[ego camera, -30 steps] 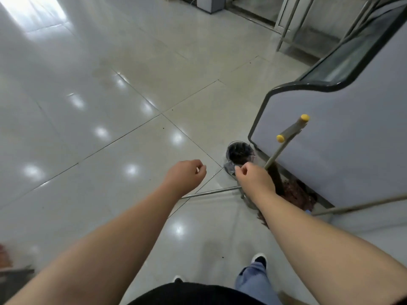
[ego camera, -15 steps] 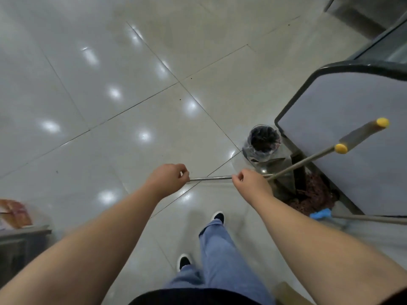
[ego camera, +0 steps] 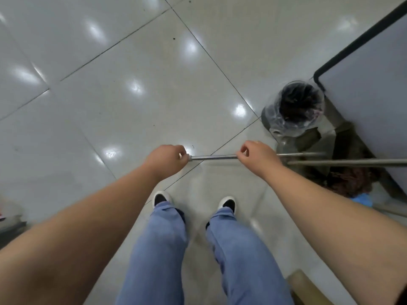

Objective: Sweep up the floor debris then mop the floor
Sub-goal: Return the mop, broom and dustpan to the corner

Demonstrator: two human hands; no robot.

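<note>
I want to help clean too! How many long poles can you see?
2. One metal pole is held by the left hand and right hand. A second pole lies just past it, right side. More may be hidden.

A single wide-angle head view looks steeply down from standing height at the tiled floor (ego camera: 136, 62), taking in both forearms, the legs and shoes below; edges bend outward.
</note>
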